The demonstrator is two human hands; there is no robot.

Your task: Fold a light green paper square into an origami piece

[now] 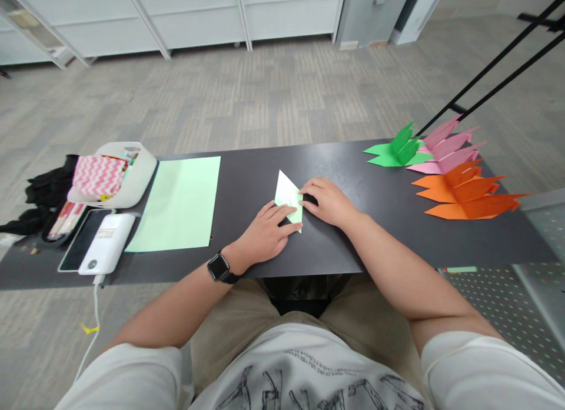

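Observation:
A small folded piece of pale green paper lies on the dark table in front of me, its upper end pointed. My left hand rests on its lower part, fingers stretched out over the paper, with a dark smartwatch on that wrist. At the paper's right edge, my right hand has thumb and fingertips drawn together on the fold. Part of the paper is hidden under my left fingers.
Left of my hands lies a stack of light green paper. Beyond it are a white basket, a phone and a white power bank with a cable. Green, pink and orange folded paper pieces stand at the right.

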